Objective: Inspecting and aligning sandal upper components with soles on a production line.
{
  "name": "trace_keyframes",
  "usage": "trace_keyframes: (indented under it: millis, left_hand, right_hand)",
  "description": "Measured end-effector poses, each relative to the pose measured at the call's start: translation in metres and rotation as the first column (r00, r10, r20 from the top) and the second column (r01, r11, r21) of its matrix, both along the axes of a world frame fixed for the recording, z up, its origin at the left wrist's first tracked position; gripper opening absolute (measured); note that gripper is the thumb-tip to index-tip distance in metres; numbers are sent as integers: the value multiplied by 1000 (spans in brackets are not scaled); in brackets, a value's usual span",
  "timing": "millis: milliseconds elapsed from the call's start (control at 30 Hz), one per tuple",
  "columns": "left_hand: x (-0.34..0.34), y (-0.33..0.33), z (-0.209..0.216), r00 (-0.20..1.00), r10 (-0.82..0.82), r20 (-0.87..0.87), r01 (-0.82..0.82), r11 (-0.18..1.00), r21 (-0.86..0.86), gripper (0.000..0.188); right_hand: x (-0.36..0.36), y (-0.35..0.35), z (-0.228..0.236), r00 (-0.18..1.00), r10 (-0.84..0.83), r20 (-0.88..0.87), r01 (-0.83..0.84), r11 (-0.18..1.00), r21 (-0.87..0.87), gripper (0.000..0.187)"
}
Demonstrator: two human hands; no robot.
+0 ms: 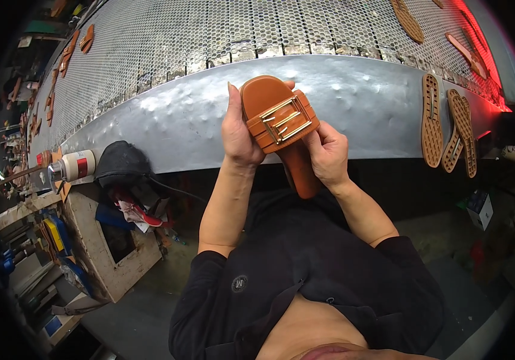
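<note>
Now | left hand (237,133), right hand (327,154) closed on tan sandal (281,129)

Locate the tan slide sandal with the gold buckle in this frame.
In the head view the tan slide sandal sits at centre, held between the left hand and right hand, in front of the grey metal ledge below the mesh conveyor.

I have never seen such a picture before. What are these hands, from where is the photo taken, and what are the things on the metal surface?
There is no machine: a person wears a wide camera on the head, looking down, so straight edges bend. The forearms entering from below are the person's own. The left hand and the right hand together hold a tan slide sandal with a gold buckle, above a grey metal ledge. Behind it runs a perforated metal belt carrying soles. Three tan shoe soles lie on the ledge at right. At left are a white can and a black cloth.
</note>
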State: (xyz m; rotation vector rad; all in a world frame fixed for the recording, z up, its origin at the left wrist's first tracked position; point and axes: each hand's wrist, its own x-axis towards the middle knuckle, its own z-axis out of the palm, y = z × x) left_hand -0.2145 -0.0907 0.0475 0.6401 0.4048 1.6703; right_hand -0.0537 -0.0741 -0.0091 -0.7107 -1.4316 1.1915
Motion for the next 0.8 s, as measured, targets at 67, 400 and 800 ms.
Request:
trace_keyframes:
  millis: [67, 400, 800]
  left_hand:
    - [4, -7, 10, 999, -13, -50, 13, 1000, 13, 70]
    - [23, -10, 5, 982, 10, -188, -8, 1000, 13, 45]
    - [20, -8, 15, 921, 26, -389, -62, 995, -79, 39]
  right_hand:
    - [7, 1, 1, 999, -10, 32, 10, 1000, 10, 25]
    - [33, 12, -3, 979, -79, 186, 39, 976, 213, 17]
    - [64, 26, -2, 978, -13, 210, -58, 942, 330, 10]
